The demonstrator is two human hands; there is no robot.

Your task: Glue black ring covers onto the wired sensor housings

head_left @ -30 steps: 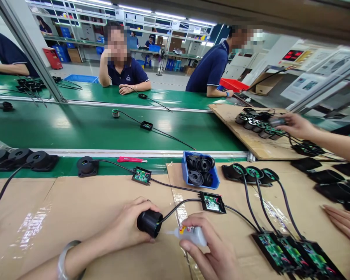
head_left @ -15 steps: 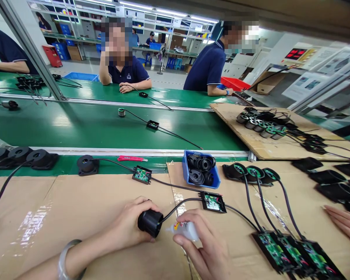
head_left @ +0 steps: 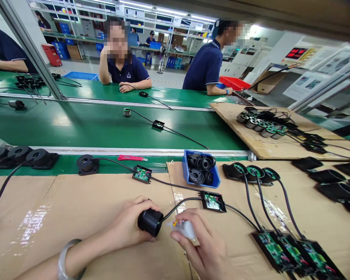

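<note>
Left hand [head_left: 131, 225] is wrapped around a black cylindrical housing [head_left: 149, 222] lying on its side on the cardboard sheet [head_left: 90, 202], near edge of the bench, centre; fingers curled and clamped on the barrel. Right hand [head_left: 201, 249] pinches a small white glue bottle [head_left: 184, 228], fingers closed on its body, nozzle aimed left at the open end of the housing, tip just beside where the black cable [head_left: 181, 204] exits. That cable runs right and away to a small green circuit board [head_left: 212, 202] in a black tray, flat on the cardboard.

Handling guess: housing looks like rigid plastic, light, smooth, round so it would roll; grip around the barrel as now, not by the cable. Cable is limp, and tugging it would drag the board. Bottle looks soft-sided, squeezes easily; hold mid-body.

Around: blue bin [head_left: 200, 169] of black ring parts just beyond the board; a red-handled tool [head_left: 132, 158] on the green strip; a row of finished units [head_left: 252, 173] to the right with their cables trailing near. Green conveyor belt [head_left: 90, 128] beyond carries another unit. Two seated people in dark shirts on the far side.
</note>
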